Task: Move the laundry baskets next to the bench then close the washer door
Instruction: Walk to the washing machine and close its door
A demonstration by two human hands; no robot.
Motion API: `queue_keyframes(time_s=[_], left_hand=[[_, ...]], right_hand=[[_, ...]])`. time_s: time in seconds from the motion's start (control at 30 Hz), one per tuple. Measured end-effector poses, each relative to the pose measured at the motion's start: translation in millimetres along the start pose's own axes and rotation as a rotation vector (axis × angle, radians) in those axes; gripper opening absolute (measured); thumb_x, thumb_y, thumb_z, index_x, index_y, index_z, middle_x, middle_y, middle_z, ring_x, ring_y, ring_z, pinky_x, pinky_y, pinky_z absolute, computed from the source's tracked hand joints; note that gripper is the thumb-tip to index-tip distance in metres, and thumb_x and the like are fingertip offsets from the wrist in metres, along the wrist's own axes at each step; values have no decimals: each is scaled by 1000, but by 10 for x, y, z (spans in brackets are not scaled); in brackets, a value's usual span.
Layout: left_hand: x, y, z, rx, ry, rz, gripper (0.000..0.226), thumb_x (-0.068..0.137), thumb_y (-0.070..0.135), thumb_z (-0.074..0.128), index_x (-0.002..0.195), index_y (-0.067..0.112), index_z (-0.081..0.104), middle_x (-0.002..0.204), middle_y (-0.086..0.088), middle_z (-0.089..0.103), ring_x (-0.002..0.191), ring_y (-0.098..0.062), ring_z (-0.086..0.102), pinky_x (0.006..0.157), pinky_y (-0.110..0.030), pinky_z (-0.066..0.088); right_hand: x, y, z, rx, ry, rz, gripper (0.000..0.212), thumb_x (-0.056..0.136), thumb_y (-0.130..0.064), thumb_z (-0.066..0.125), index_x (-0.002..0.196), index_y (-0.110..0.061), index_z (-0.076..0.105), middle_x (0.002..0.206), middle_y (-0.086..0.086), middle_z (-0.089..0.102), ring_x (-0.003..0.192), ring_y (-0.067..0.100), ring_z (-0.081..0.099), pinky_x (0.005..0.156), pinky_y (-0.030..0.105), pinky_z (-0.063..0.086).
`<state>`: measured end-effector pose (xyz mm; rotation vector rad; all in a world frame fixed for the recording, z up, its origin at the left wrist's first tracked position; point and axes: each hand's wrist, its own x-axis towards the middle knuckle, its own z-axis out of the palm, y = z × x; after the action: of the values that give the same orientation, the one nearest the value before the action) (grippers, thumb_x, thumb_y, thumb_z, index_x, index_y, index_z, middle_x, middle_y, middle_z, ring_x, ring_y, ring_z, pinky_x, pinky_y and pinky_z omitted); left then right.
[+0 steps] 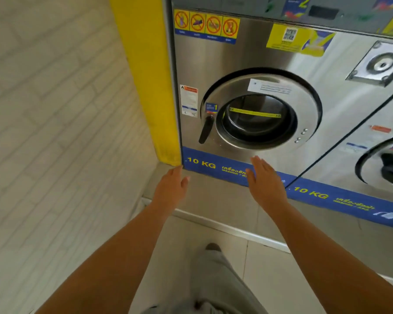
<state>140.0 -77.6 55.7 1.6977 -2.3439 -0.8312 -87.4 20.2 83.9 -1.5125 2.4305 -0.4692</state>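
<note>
A stainless-steel washer (243, 55) fills the upper middle of the head view. Its round door (304, 105) lies against the machine front, with a black handle (206, 129) at its left edge and a glass window in the middle. My left hand (171, 189) hovers below the washer's lower left corner, fingers apart, holding nothing. My right hand (264, 180) is stretched out flat just under the door, over the blue "10 KG" strip (204, 163), and is empty too. No laundry basket and no bench are in view.
A yellow panel (145, 75) borders the washer on the left, beside a pale brick wall (43, 109). A second washer (372, 132) stands to the right. The machines rest on a raised tiled plinth (213, 200). My grey trouser leg (211, 279) is over the tiled floor.
</note>
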Motion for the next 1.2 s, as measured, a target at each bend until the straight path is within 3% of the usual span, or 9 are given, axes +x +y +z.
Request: queue_keyframes(time_s=[0.13,0.3,0.47,0.6,0.93,1.07,1.2], left_hand=[[649,380,-95,-81,11,12,52,100,31,43,147,9,33,148,-15,43,134,-31,43,105,-38,36],[1325,784,-244,-131,41,116,54,100,32,44,148,10,30,151,-12,39,138,-28,39,110,-37,33],[2074,1069,-427,-83,70,301,57,99,36,44,149,15,25,151,-10,40,138,-28,41,111,-41,38],[2478,1315,-504,-21,60,408,67,99,41,41,154,16,12,161,-6,20,147,-25,25,118,-40,27],[2660,1387,-403,100,22,528,76,97,46,44,154,14,6,161,-10,16,148,-28,19,120,-42,22],[2505,1294,-441,111,55,581,72,97,45,42,153,11,15,158,-11,25,146,-29,25,121,-44,21],[2224,1139,-484,45,86,654,63,96,41,48,148,10,31,146,-12,43,138,-33,37,116,-45,31]], right_hand=[[779,15,-218,-54,71,-122,48,100,-22,42,144,-4,38,151,15,38,142,30,31,114,38,26],[1554,-15,-483,-118,239,-134,50,101,-28,37,147,-10,32,156,11,28,146,26,20,119,41,18],[2001,-42,-685,-235,365,-58,53,101,-29,30,150,-11,24,159,11,18,148,26,13,121,42,13],[2166,30,-684,-299,339,38,56,102,-32,25,153,-12,12,161,9,9,149,24,3,121,39,5],[2193,30,-649,-205,329,60,59,101,-33,35,153,-12,15,161,7,9,149,21,3,121,38,11],[2093,-48,-614,-160,357,89,61,100,-36,36,152,-10,17,161,7,11,149,22,6,121,35,12],[1915,-124,-565,-130,399,135,61,100,-40,35,151,-11,21,160,7,15,149,22,10,121,38,13]])
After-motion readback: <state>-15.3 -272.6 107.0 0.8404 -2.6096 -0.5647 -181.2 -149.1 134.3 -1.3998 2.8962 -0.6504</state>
